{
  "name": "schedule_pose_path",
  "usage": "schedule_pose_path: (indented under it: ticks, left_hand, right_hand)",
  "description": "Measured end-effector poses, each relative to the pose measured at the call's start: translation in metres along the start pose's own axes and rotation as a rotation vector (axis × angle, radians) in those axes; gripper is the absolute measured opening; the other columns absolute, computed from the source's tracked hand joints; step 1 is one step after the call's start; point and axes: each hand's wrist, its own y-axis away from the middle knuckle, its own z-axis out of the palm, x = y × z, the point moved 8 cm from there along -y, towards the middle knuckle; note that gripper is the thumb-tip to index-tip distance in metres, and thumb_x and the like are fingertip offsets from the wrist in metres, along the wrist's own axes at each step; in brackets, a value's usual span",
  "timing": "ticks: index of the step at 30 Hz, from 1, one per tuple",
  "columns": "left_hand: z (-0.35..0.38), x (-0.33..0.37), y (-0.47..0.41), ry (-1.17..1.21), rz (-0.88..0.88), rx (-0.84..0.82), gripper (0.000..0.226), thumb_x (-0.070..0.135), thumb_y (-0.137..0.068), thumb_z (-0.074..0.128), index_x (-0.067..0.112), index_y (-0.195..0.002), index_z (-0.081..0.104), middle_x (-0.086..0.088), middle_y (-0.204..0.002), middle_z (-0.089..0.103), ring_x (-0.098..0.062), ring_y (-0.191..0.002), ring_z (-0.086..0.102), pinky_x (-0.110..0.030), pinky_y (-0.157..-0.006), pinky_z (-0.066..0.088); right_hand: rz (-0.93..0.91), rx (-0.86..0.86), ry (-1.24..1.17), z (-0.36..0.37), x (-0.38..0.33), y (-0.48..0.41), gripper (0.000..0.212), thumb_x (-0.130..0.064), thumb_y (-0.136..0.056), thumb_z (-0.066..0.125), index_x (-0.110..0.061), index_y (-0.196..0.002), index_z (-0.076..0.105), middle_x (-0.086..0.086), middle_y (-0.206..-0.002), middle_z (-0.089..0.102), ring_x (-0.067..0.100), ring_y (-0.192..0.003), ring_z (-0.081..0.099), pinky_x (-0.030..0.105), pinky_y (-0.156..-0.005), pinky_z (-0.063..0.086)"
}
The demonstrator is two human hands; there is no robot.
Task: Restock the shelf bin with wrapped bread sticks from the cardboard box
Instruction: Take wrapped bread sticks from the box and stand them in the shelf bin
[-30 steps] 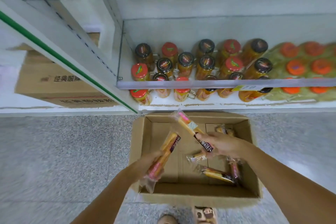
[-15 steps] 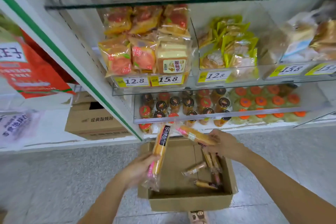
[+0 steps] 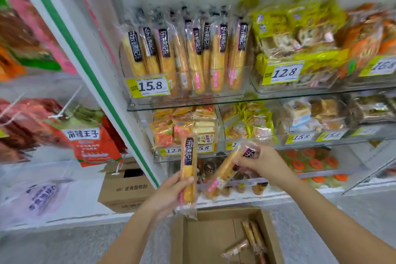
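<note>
Shelf bin [image 3: 242, 79] on the glass shelf [image 3: 278, 94], about eight bread sticks [image 3: 217, 60] stood upright, labels out for shoppers. Cardboard box [image 3: 205, 242] on the floor below, at least three lying inside. Left hand [image 3: 167, 193] gripping one stick [image 3: 188, 169] upright, ready to slot in; right hand [image 3: 263, 163] pinching a second stick [image 3: 225, 171], tilted.

We face a tall white shelf upright edged with a green stripe [image 3: 89, 70]. To its right, clear glass shelves [image 3: 278, 96] carry yellow price tags [image 3: 285, 73]. To its left hang red snack bags [image 3: 94, 146]. At its foot sit a brown cardboard carton [image 3: 126, 191] and speckled grey floor [image 3: 53, 246], evenly lit.
</note>
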Motion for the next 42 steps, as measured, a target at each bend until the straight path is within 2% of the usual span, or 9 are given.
schedule_pose_path:
  ticks: [4,12,15,20,24,28,30,34,42]
  left_hand:
    - [0.030,0.031,0.017,0.169,-0.022,-0.137,0.046,0.020,-0.086,0.058,0.011,-0.130,0.047,-0.016,-0.119,0.064,-0.034,-0.112,0.060,-0.052,-0.100,0.043]
    - [0.027,0.115,0.032,0.169,0.152,-0.147,0.063,0.030,-0.075,0.070,0.011,-0.131,0.048,-0.016,-0.120,0.063,-0.032,-0.111,0.059,-0.054,-0.100,0.043]
    - [0.011,0.163,0.049,-0.032,0.279,0.004,0.055,0.039,-0.078,0.066,0.017,-0.126,0.051,-0.007,-0.117,0.066,-0.021,-0.106,0.063,-0.040,-0.093,0.050]
    - [-0.015,0.262,0.079,-0.355,0.597,0.338,0.021,0.025,-0.084,0.063,0.020,-0.104,0.057,0.001,-0.082,0.067,-0.005,-0.072,0.063,-0.012,-0.065,0.048]
    - [-0.031,0.307,0.073,-0.438,0.699,0.514,0.022,0.018,-0.079,0.072,0.027,-0.093,0.058,0.005,-0.093,0.067,-0.008,-0.085,0.064,-0.025,-0.075,0.052]
    - [-0.028,0.330,0.065,-0.594,0.757,0.628,0.026,0.015,-0.083,0.069,0.034,-0.086,0.051,0.015,-0.088,0.061,0.006,-0.077,0.056,-0.011,-0.061,0.041]
    - [-0.027,0.337,0.061,-0.674,0.751,0.665,0.027,0.016,-0.083,0.068,0.034,-0.095,0.052,0.019,-0.090,0.058,0.008,-0.080,0.053,-0.011,-0.067,0.041]
    - [-0.038,0.341,0.046,-0.754,0.632,0.704,0.049,0.020,-0.084,0.068,0.020,-0.128,0.049,0.007,-0.113,0.060,-0.010,-0.101,0.054,-0.024,-0.083,0.040]
    - [-0.072,0.342,0.015,-0.861,0.345,0.756,0.048,0.021,-0.082,0.070,0.011,-0.125,0.050,-0.006,-0.124,0.060,-0.024,-0.111,0.057,-0.027,-0.089,0.041]
  right_hand:
    - [-0.087,0.006,-0.117,0.001,-0.055,0.011,0.023,-0.023,-0.078,0.076,-0.020,-0.096,0.062,-0.017,-0.049,0.062,0.003,-0.043,0.056,0.013,-0.049,0.042]
    - [-0.242,0.068,-0.044,-0.008,-0.142,0.011,0.022,-0.034,-0.073,0.080,-0.030,-0.083,0.060,-0.006,-0.074,0.067,0.013,-0.060,0.059,0.021,-0.054,0.043]
    - [-0.360,0.160,0.007,-0.033,-0.185,0.016,0.024,-0.034,-0.072,0.079,-0.026,-0.087,0.062,-0.010,-0.075,0.067,0.004,-0.067,0.062,0.016,-0.061,0.045]
    - [-0.711,0.268,-0.036,-0.073,-0.261,0.024,0.038,-0.019,-0.073,0.080,-0.028,-0.106,0.063,-0.023,-0.099,0.063,-0.010,-0.082,0.060,0.005,-0.072,0.044]
    - [-0.842,0.192,0.086,-0.066,-0.288,-0.002,0.038,-0.010,-0.074,0.079,-0.029,-0.103,0.063,-0.024,-0.107,0.062,-0.010,-0.091,0.060,0.008,-0.080,0.046]
    - [-0.711,0.167,0.314,-0.052,-0.295,-0.040,0.040,-0.028,-0.080,0.075,-0.035,-0.115,0.058,-0.014,-0.108,0.066,0.004,-0.097,0.062,0.027,-0.088,0.049]
    - [-0.621,0.153,0.414,-0.047,-0.296,-0.052,0.042,-0.036,-0.082,0.070,-0.029,-0.120,0.053,-0.007,-0.096,0.068,0.008,-0.082,0.062,0.026,-0.074,0.050]
    - [-0.525,0.112,0.435,-0.043,-0.295,-0.073,0.025,-0.038,-0.086,0.066,-0.021,-0.089,0.048,-0.007,-0.074,0.052,0.010,-0.066,0.052,0.018,-0.051,0.032]
    - [-0.331,0.021,0.384,-0.042,-0.288,-0.111,0.066,-0.032,-0.087,0.067,-0.010,-0.141,0.038,0.009,-0.136,0.051,0.019,-0.107,0.054,0.026,-0.089,0.039]
